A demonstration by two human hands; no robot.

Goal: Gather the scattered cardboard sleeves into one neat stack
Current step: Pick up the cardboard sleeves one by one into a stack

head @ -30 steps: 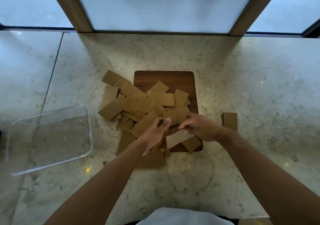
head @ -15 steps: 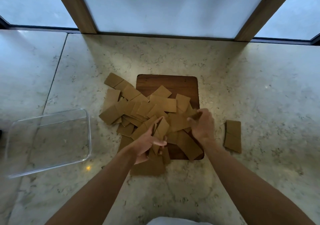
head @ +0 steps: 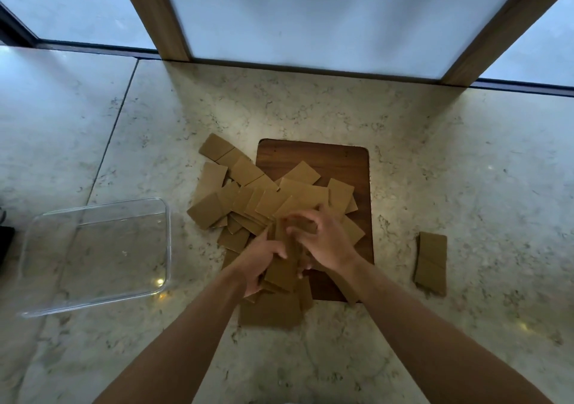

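Both hands were down in the near edge of the pile of cardboard sleeves (head: 273, 204), which lay fanned across the wooden board (head: 313, 155) and spilled off its left side onto the marble counter (head: 466, 170). The left hand (head: 264, 260) had its fingers curled round a small bundle of sleeves (head: 281, 268) held on edge, and the right hand (head: 323, 239) was bent over the top of that bundle, fingertips pinching at a sleeve there, though which one I couldn't make out. A short stack (head: 431, 262) sat well apart on the right, already a bit skewed, and a clear plastic tray (head: 93, 254) stood off to the left. To my eye the job was barely begun, with most sleeves still loose. The risk looked plain enough: the bundle was gripped from the sides only, so a slack squeeze could let the middle sleeves slide out, and dragging a buried sleeve free might scatter its neighbours farther off the board.
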